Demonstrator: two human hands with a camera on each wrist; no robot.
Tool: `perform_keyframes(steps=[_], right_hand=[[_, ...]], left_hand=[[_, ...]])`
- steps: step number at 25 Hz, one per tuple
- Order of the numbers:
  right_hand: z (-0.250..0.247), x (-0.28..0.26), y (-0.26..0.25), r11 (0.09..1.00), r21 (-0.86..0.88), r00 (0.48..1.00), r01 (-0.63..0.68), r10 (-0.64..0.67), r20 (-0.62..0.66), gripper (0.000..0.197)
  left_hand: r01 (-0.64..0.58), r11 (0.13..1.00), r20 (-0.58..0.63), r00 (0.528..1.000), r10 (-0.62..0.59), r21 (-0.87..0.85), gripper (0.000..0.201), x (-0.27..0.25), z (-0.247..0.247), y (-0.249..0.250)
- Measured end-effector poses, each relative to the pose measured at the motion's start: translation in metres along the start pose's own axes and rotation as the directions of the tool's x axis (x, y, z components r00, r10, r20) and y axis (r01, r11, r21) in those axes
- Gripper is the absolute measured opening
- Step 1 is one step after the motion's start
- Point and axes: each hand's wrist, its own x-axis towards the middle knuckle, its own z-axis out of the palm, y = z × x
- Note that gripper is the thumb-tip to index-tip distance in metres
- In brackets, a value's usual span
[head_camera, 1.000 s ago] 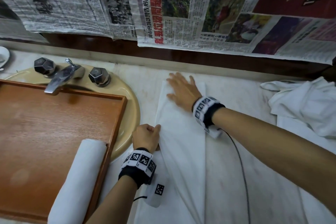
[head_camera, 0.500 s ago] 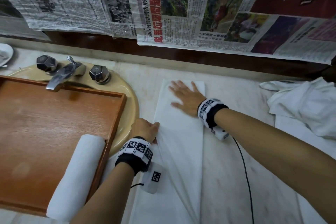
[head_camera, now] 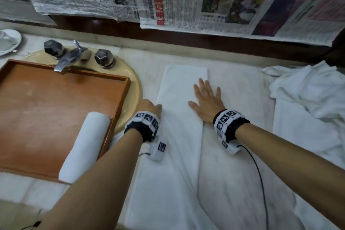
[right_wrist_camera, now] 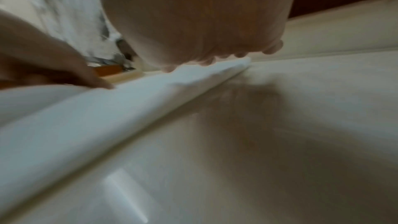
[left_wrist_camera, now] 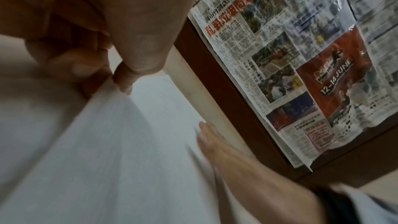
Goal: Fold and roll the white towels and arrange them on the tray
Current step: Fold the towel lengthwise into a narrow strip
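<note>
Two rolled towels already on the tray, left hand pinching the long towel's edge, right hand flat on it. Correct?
Not quite: the head view shows only one rolled towel on the tray. The rest holds: the left hand pinches the edge of the long towel, clearest in the left wrist view, and the right hand lies flat on it.

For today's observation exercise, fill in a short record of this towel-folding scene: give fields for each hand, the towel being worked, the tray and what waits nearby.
left hand: pinches the left edge of the folded towel, thumb against fingers
right hand: flat, fingers spread, pressing the towel
folded towel: long white strip lying on the counter, not yet rolled
wooden tray: sits over the sink, under the faucet
rolled towel: one, along the tray's right side
unfolded towels: crumpled heap on the counter's right
</note>
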Motion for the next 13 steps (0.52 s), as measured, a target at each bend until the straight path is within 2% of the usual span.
perform_keyframes(steps=[2, 4, 5, 7, 8, 9, 10, 11, 12, 13], right_hand=[[0.03, -0.054, -0.015, 0.984, 0.11, 0.987, 0.139, -0.128, -0.102, 0.059], [0.054, -0.105, -0.023, 0.954, 0.227, 0.941, 0.196, -0.117, -0.319, 0.032], [0.063, -0.122, -0.024, 0.947, 0.257, 0.923, 0.191, -0.084, -0.377, 0.023], [0.079, -0.153, -0.03, 0.95, 0.284, 0.946, 0.128, -0.032, -0.321, 0.019], [0.086, -0.166, -0.031, 0.956, 0.279, 0.966, 0.087, -0.012, -0.26, 0.024], [0.088, -0.175, -0.033, 0.964, 0.26, 0.982, 0.048, 0.002, -0.187, 0.035], [0.088, -0.179, -0.033, 0.971, 0.238, 0.993, 0.017, 0.011, -0.118, 0.046], [0.085, -0.184, -0.036, 0.979, 0.203, 0.998, -0.009, 0.023, -0.064, 0.055], [0.083, -0.185, -0.038, 0.986, 0.164, 0.999, -0.031, 0.035, -0.022, 0.062], [0.08, -0.187, -0.041, 0.992, 0.122, 0.999, -0.045, 0.046, 0.002, 0.067]], left_hand=[[-0.013, 0.999, 0.014, 1.0, 0.012, 0.036, 0.039, -0.005, -0.002, 0.004], [-0.062, 0.996, 0.019, 0.998, 0.061, 0.062, 0.037, -0.012, -0.005, 0.008], [-0.086, 0.995, -0.012, 0.996, 0.086, 0.053, 0.034, -0.016, -0.007, 0.007], [-0.196, 0.981, -0.126, 0.973, 0.193, -0.008, 0.031, -0.04, -0.006, -0.005], [-0.296, 0.954, -0.138, 0.948, 0.287, -0.049, 0.025, -0.058, -0.003, -0.016], [-0.405, 0.911, -0.083, 0.913, 0.399, -0.073, 0.017, -0.079, 0.001, -0.027], [-0.505, 0.859, 0.043, 0.86, 0.509, -0.079, 0.01, -0.1, 0.005, -0.038], [-0.58, 0.812, 0.219, 0.786, 0.578, -0.061, 0.006, -0.122, 0.008, -0.051], [-0.632, 0.775, 0.392, 0.709, 0.586, -0.017, 0.005, -0.141, 0.013, -0.06], [-0.665, 0.745, 0.515, 0.657, 0.551, 0.051, 0.011, -0.156, 0.019, -0.067]])
